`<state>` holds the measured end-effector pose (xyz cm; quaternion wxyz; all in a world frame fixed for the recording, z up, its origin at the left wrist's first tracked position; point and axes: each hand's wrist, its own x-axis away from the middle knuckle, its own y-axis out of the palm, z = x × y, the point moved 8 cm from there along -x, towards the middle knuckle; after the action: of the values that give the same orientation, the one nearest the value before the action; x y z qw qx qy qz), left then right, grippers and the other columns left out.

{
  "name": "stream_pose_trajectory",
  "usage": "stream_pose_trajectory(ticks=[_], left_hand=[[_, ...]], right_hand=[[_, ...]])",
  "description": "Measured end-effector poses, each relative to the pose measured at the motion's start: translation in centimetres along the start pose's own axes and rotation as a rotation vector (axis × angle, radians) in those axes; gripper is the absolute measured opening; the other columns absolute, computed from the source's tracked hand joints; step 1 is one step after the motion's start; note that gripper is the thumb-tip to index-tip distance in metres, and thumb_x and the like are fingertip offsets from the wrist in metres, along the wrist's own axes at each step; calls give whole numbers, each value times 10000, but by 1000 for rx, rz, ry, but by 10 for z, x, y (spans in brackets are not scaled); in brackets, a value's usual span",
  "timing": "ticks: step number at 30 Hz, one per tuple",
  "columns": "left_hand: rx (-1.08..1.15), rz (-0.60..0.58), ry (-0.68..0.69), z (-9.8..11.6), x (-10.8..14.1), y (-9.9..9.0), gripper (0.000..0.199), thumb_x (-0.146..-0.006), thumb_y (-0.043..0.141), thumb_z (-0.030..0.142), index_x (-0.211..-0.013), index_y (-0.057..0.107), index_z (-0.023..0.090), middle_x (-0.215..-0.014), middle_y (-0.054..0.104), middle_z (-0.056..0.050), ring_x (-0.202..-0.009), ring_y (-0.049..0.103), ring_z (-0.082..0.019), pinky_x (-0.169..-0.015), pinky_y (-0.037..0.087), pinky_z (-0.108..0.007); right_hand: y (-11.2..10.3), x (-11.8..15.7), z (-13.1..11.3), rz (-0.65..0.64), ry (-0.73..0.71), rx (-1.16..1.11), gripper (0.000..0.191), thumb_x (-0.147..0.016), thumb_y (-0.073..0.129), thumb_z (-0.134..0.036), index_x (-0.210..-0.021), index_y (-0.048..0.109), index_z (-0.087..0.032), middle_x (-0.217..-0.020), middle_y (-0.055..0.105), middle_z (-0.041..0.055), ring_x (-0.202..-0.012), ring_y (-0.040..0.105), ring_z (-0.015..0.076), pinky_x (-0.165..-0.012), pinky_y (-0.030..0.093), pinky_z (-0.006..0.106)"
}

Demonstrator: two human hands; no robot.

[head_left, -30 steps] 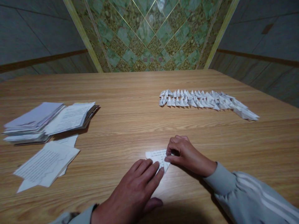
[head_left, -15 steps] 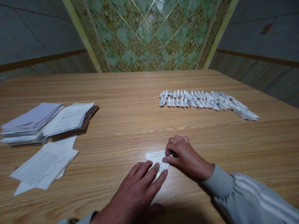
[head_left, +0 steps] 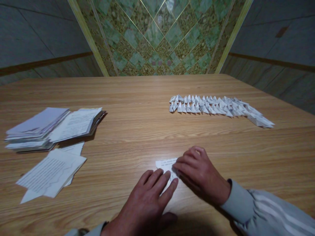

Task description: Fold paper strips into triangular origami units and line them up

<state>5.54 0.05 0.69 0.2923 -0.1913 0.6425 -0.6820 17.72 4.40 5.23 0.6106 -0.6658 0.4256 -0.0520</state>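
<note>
A small folded piece of printed paper lies on the wooden table in front of me. My left hand rests with spread fingers, its fingertips pressing the paper's near edge. At the right side of the paper, my right hand has its fingers bent and pressed together over the edge; thumb and fingertips are partly hidden, and the paper's right end is covered by them.
Two rows of small folded paper pieces stand on the far right of the table. At the left are stacks of paper and several loose printed sheets. A tiled wall rises behind.
My right hand has turned and closed down over the paper's right edge, its thumb now tucked under. My left hand stays on the paper. The whole view has shifted slightly.
</note>
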Motion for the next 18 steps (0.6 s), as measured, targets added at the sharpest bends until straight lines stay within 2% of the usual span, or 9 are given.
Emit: stream_pose_trajectory(ticks=[1,3,6,10,13,18], left_hand=[[5,-6,-2,0,0,0,703,-855,643,602,-1421,478,218,-1389,595,-142,-1198,558,-372,-981,417,-523],[10,-15,-6,0,-1,0,709,-850,650,598,-1420,482,210,-1384,598,-151,-1194,561,-380,-977,420,-533],[16,-33,-5,-1,-2,1,719,-851,646,600,-1431,474,212,-1380,600,-157,-1191,560,-390,-968,424,-548],[25,-55,-12,-1,-3,2,779,-818,706,567,-1461,440,217,-1393,590,-151,-1206,542,-397,-972,424,-555],[11,-66,-2,0,-3,-1,777,-807,735,524,-1454,453,199,-1375,597,-163,-1184,546,-402,-963,427,-563],[25,-45,6,2,-4,-8,732,-821,727,507,-1441,470,216,-1365,594,-150,-1185,528,-380,-985,416,-541]], right_hand=[[1,5,-12,-20,-73,-7,244,-1047,431,-254,-1124,652,-188,-1062,728,35,-960,563,200,-972,291,406],[3,16,-22,-72,-86,33,353,-1075,312,-233,-1270,600,-172,-1224,704,39,-1072,559,202,-1054,240,410],[7,28,-20,-161,-25,107,356,-1067,366,-269,-1377,536,-232,-1356,644,-18,-1229,509,223,-1128,147,433],[10,39,-11,-252,-29,163,458,-995,540,-356,-1439,475,-265,-1462,550,-48,-1349,428,257,-1172,71,453],[12,45,-2,-302,-35,201,547,-957,598,-352,-1471,436,-259,-1518,483,-28,-1401,380,283,-1180,92,491],[8,45,8,-274,56,183,508,-968,570,-326,-1457,459,-248,-1486,526,16,-1407,392,293,-1188,128,541]])
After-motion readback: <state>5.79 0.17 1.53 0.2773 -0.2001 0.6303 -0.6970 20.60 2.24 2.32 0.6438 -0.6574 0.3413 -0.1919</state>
